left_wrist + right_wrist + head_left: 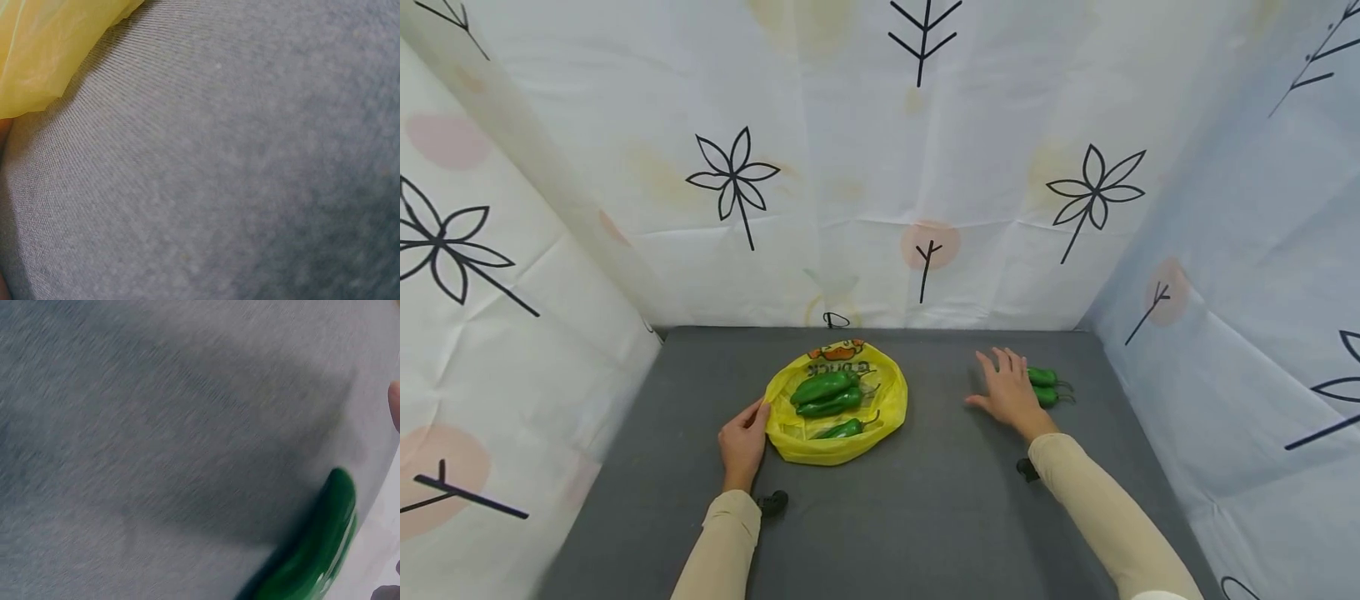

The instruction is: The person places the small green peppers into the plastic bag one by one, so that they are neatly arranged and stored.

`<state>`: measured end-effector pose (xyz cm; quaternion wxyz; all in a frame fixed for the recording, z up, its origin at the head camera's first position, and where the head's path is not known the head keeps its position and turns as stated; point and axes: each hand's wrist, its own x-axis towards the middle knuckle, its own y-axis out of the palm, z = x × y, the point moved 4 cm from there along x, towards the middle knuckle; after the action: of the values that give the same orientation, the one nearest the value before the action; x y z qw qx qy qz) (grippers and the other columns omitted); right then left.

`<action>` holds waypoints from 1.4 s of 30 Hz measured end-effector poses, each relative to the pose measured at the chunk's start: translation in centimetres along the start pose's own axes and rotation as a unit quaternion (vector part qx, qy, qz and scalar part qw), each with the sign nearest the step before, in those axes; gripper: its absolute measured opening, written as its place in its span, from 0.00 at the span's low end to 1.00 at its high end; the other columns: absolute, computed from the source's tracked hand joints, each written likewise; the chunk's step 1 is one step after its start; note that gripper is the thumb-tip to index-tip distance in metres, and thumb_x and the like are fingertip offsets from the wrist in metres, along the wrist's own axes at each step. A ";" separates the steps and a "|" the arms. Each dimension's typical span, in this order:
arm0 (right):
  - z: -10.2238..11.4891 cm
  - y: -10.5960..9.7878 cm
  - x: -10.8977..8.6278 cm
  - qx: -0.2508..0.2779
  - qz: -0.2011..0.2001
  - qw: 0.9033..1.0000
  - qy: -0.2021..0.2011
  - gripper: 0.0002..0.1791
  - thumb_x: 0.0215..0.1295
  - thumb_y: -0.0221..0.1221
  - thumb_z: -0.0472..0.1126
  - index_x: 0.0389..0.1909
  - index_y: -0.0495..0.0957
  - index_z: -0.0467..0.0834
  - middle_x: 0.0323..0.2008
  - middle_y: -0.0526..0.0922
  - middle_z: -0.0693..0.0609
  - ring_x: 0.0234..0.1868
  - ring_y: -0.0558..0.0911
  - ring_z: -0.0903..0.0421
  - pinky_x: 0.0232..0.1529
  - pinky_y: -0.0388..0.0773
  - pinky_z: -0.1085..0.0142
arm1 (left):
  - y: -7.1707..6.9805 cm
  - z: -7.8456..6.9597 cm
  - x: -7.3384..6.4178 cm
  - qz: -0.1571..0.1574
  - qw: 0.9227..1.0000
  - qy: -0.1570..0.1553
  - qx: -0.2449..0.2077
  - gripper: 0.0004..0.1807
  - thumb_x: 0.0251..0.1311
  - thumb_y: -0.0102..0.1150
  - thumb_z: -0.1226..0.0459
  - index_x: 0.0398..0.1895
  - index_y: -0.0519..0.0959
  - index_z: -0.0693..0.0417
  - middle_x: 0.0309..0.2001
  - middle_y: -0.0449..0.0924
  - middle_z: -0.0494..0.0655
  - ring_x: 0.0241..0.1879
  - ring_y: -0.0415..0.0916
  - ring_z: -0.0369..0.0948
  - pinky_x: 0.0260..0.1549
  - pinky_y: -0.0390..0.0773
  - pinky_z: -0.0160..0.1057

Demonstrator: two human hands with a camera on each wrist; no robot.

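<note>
Nearest the viewer, two pale sleeves [722, 546] reach up over a grey table [887, 533], a small dark device beside each wrist. The person's left hand [743, 446] comes first, its thumb and fingers pinching the left rim of a yellow bag [797, 451]. That bag stands with its mouth spread upward, left of the table's middle, and at least three green peppers [829, 405] lie inside: two side by side, one apart towards the near rim.

Across to the right, the right hand [1009, 392] has its fingers and thumb spread apart, gripping nothing. It partly hides two loose green peppers [1047, 397], whose stems point rightward; whether it touches them cannot be told from the head view.

The step in hand appears to be steadying the bag while the right hand attends to the loose pair. Picking one up would call for curling the fingers around its body, with the bag's mouth held wide.

Between bag and right hand lies a broad bare stretch, with room for sideways travel. The table's right edge is near the loose pair; its far edge runs just behind the bag, against a patterned cloth [850, 167].
</note>
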<state>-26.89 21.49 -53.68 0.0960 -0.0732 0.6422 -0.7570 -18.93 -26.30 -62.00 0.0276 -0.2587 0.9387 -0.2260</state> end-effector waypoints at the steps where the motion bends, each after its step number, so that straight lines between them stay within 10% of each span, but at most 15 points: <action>1: -0.4 0.0 -0.2 -0.001 -0.001 1.000 0.005 0.52 0.60 0.70 0.59 0.79 0.58 0.42 0.75 0.57 0.29 0.77 0.54 0.28 0.75 0.50 0.29 | 0.0 0.0 0.0 0.000 1.000 0.000 0.000 0.27 0.68 0.60 0.41 0.60 0.85 0.46 0.57 0.86 0.55 0.60 0.81 0.54 0.62 0.77 0.57; 42: -7.6 0.7 -3.8 0.064 -0.021 0.995 0.068 0.35 0.64 0.70 0.51 0.68 0.71 0.43 0.61 0.65 0.28 0.58 0.67 0.28 0.53 0.70 0.35 | 0.1 -0.3 -0.3 0.006 1.000 -0.001 -0.011 0.26 0.68 0.61 0.43 0.61 0.84 0.47 0.58 0.85 0.55 0.60 0.81 0.53 0.62 0.77 0.56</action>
<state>-24.93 29.57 -55.54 0.0411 -0.0285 0.5956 -0.8017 -18.79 -26.00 -61.79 0.0270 -0.2536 0.9428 -0.2149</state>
